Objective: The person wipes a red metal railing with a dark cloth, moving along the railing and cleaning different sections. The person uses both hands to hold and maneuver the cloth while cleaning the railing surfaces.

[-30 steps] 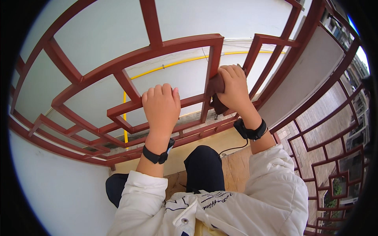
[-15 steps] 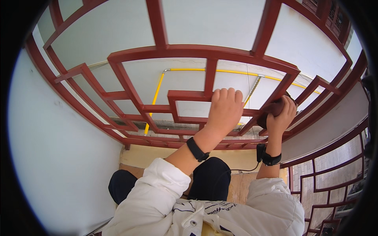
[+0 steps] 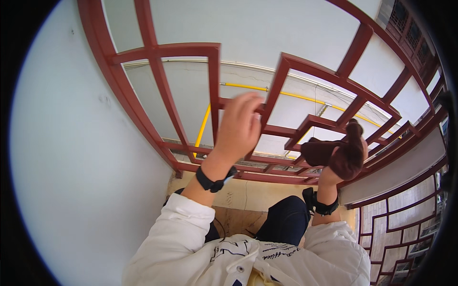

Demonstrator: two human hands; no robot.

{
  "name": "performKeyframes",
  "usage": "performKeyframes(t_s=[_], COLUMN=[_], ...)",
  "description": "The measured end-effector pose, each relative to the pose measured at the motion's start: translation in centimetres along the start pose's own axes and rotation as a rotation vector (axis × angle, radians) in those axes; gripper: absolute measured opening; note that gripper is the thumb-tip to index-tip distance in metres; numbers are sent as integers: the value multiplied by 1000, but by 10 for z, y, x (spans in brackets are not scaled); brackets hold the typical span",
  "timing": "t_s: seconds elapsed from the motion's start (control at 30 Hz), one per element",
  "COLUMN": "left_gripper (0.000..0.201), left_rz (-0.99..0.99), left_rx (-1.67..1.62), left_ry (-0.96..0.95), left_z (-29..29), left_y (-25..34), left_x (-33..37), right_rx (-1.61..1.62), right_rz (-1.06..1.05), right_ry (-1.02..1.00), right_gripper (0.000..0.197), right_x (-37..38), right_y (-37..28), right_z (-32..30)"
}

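A dark maroon cloth point(image 3: 347, 157) is bunched in my right hand point(image 3: 329, 175) and covers most of its fingers. One flap of it hangs out to the left, over the stepped part of the dark red lattice railing point(image 3: 334, 70). My left hand point(image 3: 238, 128) is raised in front of a short crossbar of that lattice, with nothing seen in it. Its fingers are loosely bent, slightly blurred and not wrapped round the bar; whether they touch it I cannot tell. Each wrist wears a black band.
A pale wall point(image 3: 62, 143) rises close on my left. Behind the lattice runs a yellow pipe point(image 3: 300, 97) along another pale wall. At the lower right stands a second red lattice point(image 3: 381, 224). My knees point(image 3: 285, 219) are below, over a tan ledge.
My view has shifted left along the railing. My left hand has come off the bar it was closed on and moved left. The cloth in my right hand now shows more fully, away from the bar.
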State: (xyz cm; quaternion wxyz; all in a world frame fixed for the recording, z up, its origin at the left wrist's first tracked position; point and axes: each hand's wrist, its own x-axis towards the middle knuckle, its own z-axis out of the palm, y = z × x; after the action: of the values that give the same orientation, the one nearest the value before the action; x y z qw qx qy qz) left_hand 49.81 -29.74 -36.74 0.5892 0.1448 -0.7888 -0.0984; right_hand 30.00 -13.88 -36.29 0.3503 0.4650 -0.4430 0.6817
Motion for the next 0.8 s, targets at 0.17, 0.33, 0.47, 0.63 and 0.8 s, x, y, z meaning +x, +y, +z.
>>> performKeyframes(t_s=[0.17,0.33,0.47,0.63,0.8], left_gripper=[39,54,56,44,23], left_rz=[-118,-346,-467,-373,-349], left_rx=[341,180,-297,134,272], left_ry=[405,411,357,204,300], left_z=[-167,-221,-250,-263,-270], left_y=[-93,-147,-145,-132,-124], left_x=[-9,-5,-12,-10,-17], right_rx=[186,641,902,1184,1259], right_rz=[-211,247,951,1254,1239], right_ry=[-369,-441,-301,-328,-608], right_gripper=[57,55,29,31,48], right_x=[-57,-118,-96,-68,-75], right_y=[-93,-198,-221,-243,-242], right_z=[143,321,386,394,408])
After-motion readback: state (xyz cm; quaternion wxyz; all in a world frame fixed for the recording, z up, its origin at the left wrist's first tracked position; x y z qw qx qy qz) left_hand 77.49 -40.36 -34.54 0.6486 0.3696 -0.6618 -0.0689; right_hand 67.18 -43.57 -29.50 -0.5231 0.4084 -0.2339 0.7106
